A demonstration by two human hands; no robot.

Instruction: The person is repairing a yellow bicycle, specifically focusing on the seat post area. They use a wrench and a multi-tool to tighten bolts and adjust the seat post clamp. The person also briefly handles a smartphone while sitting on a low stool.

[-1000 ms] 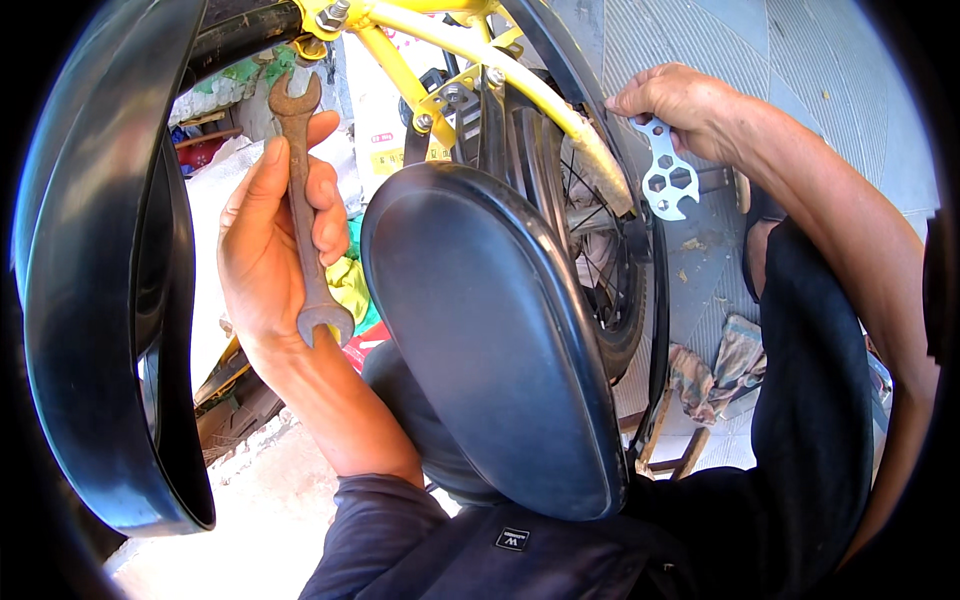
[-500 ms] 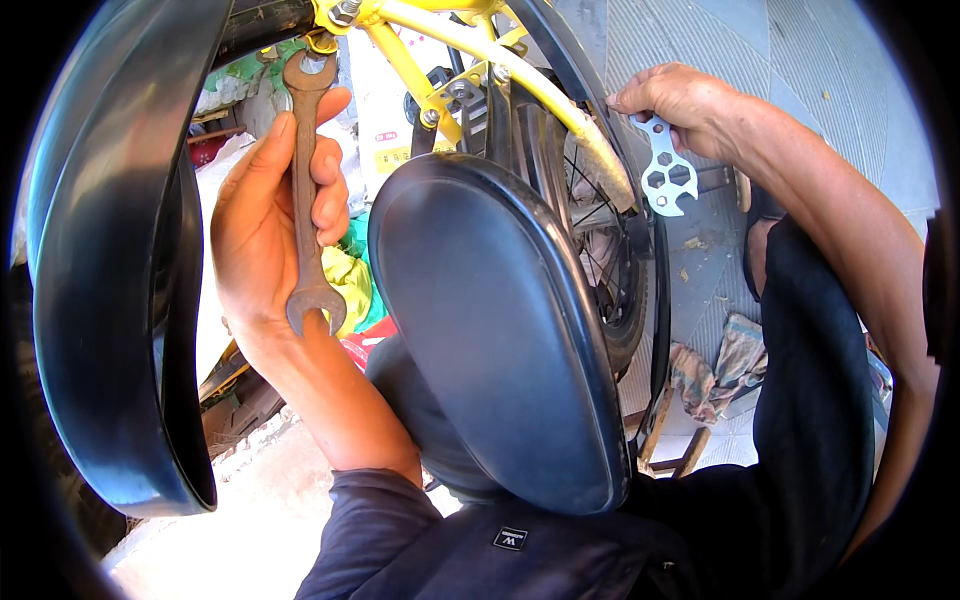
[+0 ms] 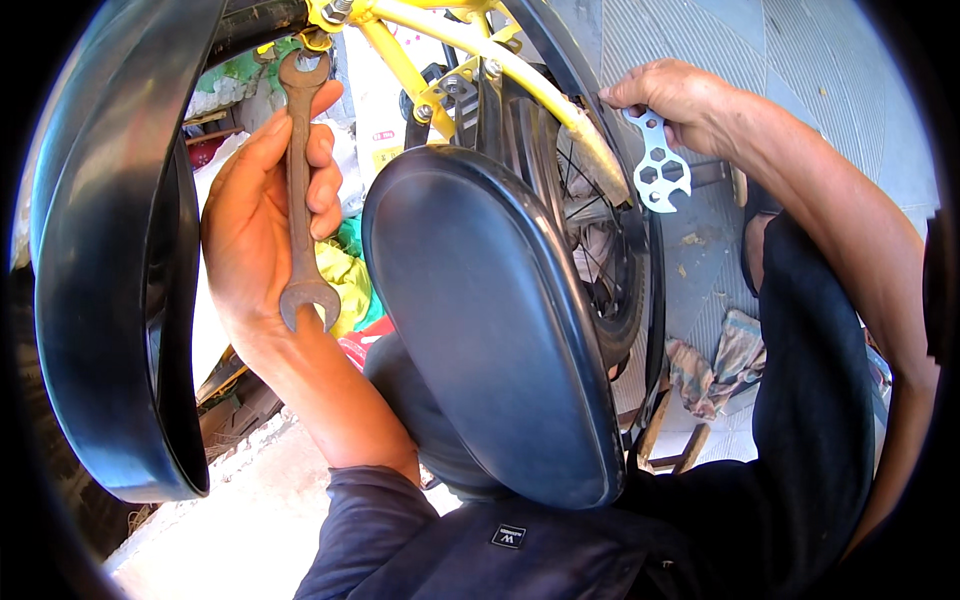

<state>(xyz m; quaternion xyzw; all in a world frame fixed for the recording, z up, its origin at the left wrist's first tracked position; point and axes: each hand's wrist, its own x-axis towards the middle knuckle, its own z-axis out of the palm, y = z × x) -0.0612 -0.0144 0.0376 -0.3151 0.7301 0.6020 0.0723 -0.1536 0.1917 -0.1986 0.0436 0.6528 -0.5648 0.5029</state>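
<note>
My left grip [image 3: 250, 205] grasps a rusty brown, double-ended metal wrench [image 3: 298, 190], left of the smooth black oval seat [image 3: 490, 320]. My right grip [image 3: 690, 108] pinches a flat silvery multi-hole spanner [image 3: 661, 167], right of the black-tyred spoked wheel [image 3: 626, 312].

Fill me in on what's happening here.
A person holds a rust-brown double-ended wrench upright in the left hand, and a flat silver multi-hole spanner in the right hand. Between the hands are a black seat, a yellow frame and a spoked wheel. Neither tool appears fitted onto a bolt.
</note>
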